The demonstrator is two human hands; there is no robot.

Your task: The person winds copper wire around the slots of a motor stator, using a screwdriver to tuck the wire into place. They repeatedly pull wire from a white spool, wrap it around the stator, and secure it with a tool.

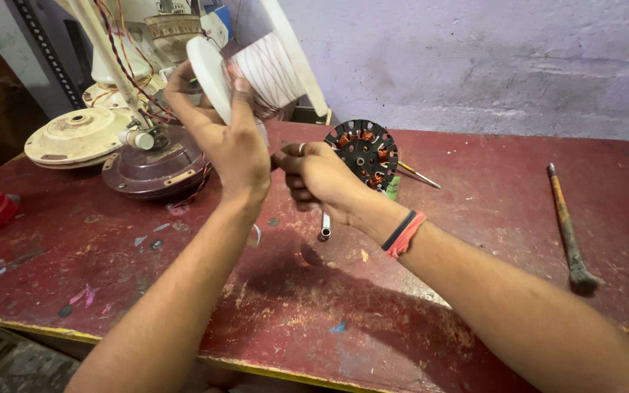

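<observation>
The left hand (231, 142) holds a white spool (260, 69) of thin wire up in the upper middle of the frame, fingers wrapped around its flange, its axis tilted toward upper right. Just right and lower, the right hand (314, 175) is curled shut beside the black stator (364, 151) over the red table (475, 240). What its fingers pinch is hidden; any wire between the hands is too fine to see.

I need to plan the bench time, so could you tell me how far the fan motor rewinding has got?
Done: some stator slots already show copper coils. In hand: the left hand holds up the white wire spool, while the right hand grips beside the stator. Left: the opened fan housings remain unassembled.
</observation>
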